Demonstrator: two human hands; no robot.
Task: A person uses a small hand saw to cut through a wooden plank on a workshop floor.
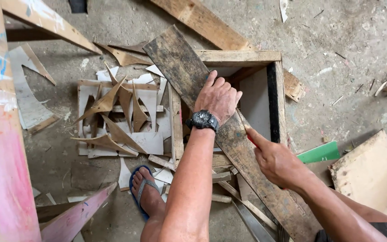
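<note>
A long dark weathered plank (180, 67) lies diagonally across an open wooden box frame (240, 56). My left hand (219, 96) presses flat on the plank near its middle, fingers closed together, a black watch (202, 120) on the wrist. My right hand (277, 162) is at the plank's right edge, gripping a small red pencil-like tool (250, 138) whose tip touches the plank; most of the tool is hidden in the hand. My left foot in a blue sandal (145, 192) stands on scraps below the box.
A pile of pointed plywood offcuts and white panel scraps (117, 116) lies left of the box. A pink-stained beam (1, 148) runs down the left edge. A green sheet (320, 152) and a pale board (369, 172) lie at right. Concrete floor (337, 54) with debris.
</note>
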